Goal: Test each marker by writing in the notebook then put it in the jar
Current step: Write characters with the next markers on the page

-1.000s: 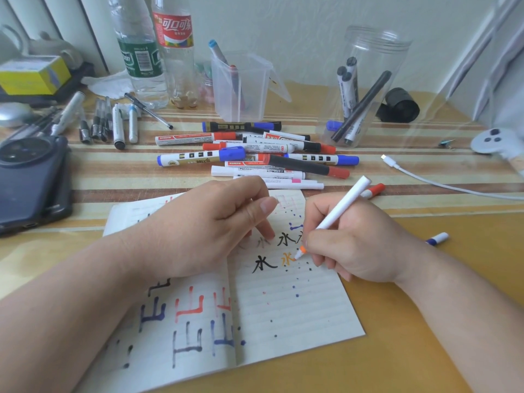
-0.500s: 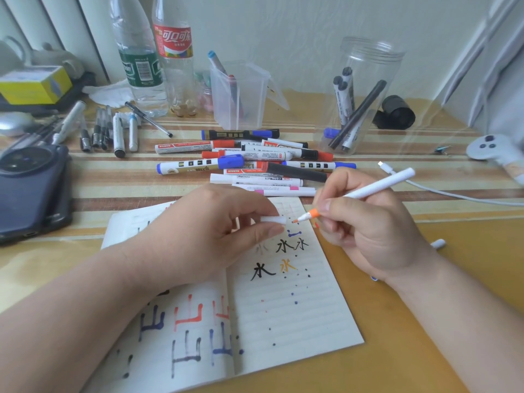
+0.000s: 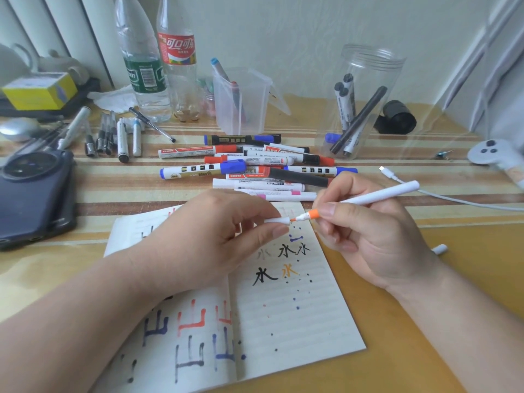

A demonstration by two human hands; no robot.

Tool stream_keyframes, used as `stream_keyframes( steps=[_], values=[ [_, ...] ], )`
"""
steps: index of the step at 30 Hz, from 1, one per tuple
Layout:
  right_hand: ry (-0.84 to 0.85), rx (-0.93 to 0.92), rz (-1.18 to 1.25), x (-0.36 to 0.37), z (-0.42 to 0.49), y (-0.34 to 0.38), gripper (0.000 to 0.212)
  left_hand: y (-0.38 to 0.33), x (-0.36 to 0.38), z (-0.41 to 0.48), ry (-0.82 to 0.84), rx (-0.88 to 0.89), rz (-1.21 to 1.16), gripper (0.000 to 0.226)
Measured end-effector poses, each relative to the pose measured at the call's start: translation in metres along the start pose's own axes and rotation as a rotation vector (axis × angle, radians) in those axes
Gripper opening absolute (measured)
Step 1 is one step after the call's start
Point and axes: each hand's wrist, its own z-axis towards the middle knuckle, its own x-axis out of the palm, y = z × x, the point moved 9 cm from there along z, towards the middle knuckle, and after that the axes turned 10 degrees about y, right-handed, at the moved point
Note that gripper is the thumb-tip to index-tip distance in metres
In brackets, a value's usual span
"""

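Your right grip (image 3: 368,236) pinches the orange marker (image 3: 374,197); left grip (image 3: 215,239) pinches its white cap (image 3: 276,221). Misaligned, the nib (image 3: 293,220) could ink skin.

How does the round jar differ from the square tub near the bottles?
The round jar is taller and holds several markers; the square tub is shorter and holds fewer, one blue-tipped. The tub has a lid hanging open at its side; the jar shows none. Both are clear plastic, upright and open.
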Motion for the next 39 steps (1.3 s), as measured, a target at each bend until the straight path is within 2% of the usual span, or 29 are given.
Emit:
stream_keyframes(
  steps=[10, 14, 16, 19, 21, 26, 31, 39],
  values=[
    [0.131, 0.091, 0.023, 0.017, 0.000, -0.014, 0.009, -0.005, 0.007, 0.002, 0.040, 0.009, 0.004, 0.018],
    [0.129, 0.096, 0.025, 0.015, 0.001, -0.013, 0.023, -0.006, 0.005, 0.004, 0.021, 0.005, -0.021, 0.017],
    [0.089, 0.079, 0.083, 0.010, 0.003, -0.010, 0.027, -0.005, 0.003, 0.004, 0.014, -0.014, -0.016, 0.019],
    [-0.072, 0.023, 0.148, -0.009, 0.004, -0.005, 0.008, 0.005, 0.001, 0.002, 0.014, -0.093, -0.011, 0.019],
    [-0.119, -0.013, 0.145, -0.013, 0.003, -0.002, 0.005, 0.011, 0.001, 0.001, 0.028, -0.159, 0.000, 0.024],
    [-0.124, -0.038, 0.080, -0.012, 0.002, 0.000, 0.006, 0.016, -0.001, 0.000, 0.031, -0.252, 0.014, 0.029],
    [-0.101, -0.039, 0.028, -0.011, 0.002, -0.001, 0.006, 0.016, -0.003, 0.001, 0.011, -0.229, 0.050, 0.035],
    [-0.150, 0.005, 0.020, -0.015, 0.003, -0.002, 0.010, 0.015, 0.009, 0.000, 0.040, -0.277, -0.066, 0.033]
  ],
)
